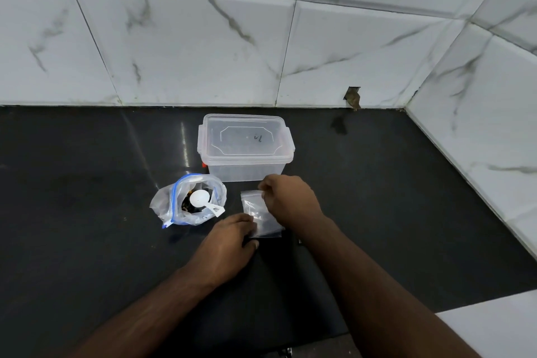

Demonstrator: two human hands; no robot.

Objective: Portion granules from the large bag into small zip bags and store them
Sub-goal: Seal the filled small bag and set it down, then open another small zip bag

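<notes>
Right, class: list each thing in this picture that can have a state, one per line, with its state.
large bag: open at the top, scoop inside
white scoop: resting in the large bag, handle poking out
small zip bag: flat on the counter, under both hands
clear box: lid on
left hand: pressing the small zip bag's near corner
right hand: pinching its top edge

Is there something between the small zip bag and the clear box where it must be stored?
The counter between the small zip bag and the clear box is free, but the box's lid is on, covering its opening.
</notes>
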